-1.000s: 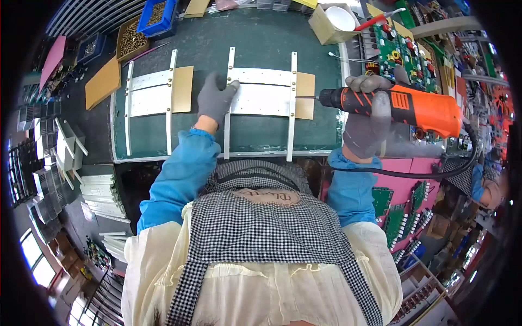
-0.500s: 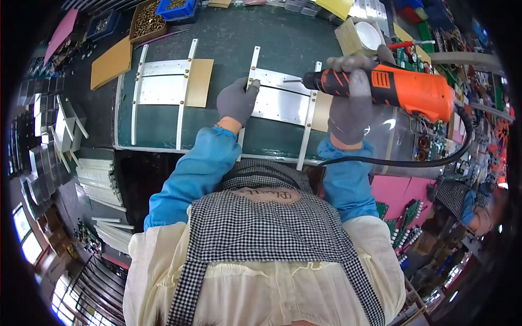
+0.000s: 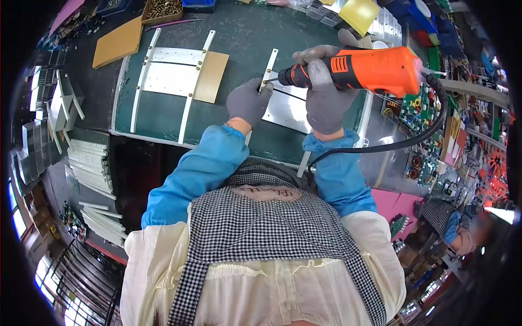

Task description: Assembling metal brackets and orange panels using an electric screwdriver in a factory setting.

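My right hand, in a grey glove, is wrapped round an orange and black electric screwdriver. Its thin bit points left and reaches the fingertips of my gloved left hand. Those fingers are closed in a pinch at a narrow white metal strip with brass-coloured screws; whatever they hold is hidden. The strip lies across silvery metal plates, partly covered by my right hand and the tool. To the left lies a similar frame, with two strips over metal plates, and tan board beside it.
A box of brass-coloured screws and a blue bin stand at the far edge. Tan sheets lie far left. The black cable loops beside my right forearm. Circuit boards lie right; another person is at lower right.
The screwdriver has moved left and slightly down, bringing its bit to my left fingertips. My left hand stays at the strip. The bench appears shifted in view.
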`<action>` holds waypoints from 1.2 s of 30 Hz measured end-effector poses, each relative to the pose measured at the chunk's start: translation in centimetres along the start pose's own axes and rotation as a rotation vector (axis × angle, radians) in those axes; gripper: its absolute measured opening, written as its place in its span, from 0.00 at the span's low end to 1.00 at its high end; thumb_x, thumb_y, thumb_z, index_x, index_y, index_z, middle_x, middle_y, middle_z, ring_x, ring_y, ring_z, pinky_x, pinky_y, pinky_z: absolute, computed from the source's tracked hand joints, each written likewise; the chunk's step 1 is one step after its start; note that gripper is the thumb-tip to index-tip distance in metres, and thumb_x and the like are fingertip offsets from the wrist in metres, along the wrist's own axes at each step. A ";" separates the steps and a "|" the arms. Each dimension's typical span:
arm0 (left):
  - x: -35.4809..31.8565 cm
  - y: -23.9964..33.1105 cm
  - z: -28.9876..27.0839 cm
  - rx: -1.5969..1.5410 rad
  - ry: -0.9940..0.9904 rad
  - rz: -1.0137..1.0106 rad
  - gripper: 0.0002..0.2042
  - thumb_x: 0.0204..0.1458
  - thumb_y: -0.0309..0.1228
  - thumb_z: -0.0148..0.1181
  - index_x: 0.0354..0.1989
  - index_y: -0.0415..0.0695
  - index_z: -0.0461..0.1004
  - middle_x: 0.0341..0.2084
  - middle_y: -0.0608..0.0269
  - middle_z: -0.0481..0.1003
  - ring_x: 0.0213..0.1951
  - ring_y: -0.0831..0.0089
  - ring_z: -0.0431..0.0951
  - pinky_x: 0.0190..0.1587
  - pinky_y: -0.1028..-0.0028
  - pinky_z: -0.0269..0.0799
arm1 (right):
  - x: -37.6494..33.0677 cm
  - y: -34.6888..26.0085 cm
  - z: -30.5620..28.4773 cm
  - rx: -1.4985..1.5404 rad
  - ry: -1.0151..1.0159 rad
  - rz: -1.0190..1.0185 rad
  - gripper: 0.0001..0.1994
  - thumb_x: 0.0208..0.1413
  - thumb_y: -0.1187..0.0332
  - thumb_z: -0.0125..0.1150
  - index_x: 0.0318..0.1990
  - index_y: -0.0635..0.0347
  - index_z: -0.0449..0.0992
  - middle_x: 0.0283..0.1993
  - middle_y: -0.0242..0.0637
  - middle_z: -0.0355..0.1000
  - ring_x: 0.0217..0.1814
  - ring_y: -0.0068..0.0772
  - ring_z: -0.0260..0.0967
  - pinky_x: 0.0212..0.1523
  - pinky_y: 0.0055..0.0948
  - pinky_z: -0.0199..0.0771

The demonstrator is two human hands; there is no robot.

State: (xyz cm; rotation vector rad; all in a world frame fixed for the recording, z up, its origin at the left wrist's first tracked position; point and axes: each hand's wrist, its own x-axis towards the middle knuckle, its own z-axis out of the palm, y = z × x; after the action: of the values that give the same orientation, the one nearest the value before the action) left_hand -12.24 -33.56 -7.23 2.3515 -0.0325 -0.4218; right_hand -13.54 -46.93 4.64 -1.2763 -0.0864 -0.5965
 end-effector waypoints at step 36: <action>-0.2 -0.5 0.2 -0.007 -0.032 -0.029 0.20 0.56 0.53 0.54 0.48 0.54 0.78 0.34 0.55 0.81 0.40 0.52 0.80 0.42 0.57 0.74 | 1.3 -1.4 2.1 -0.055 -0.325 0.239 0.32 0.49 0.81 0.63 0.63 0.65 0.60 0.38 0.37 0.73 0.42 0.32 0.75 0.45 0.34 0.78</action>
State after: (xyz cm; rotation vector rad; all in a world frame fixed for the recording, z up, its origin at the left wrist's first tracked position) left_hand -12.55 -33.27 -7.62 2.3410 -0.0122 -0.4724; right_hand -12.54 -45.70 7.05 -1.4046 -0.1849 -0.1848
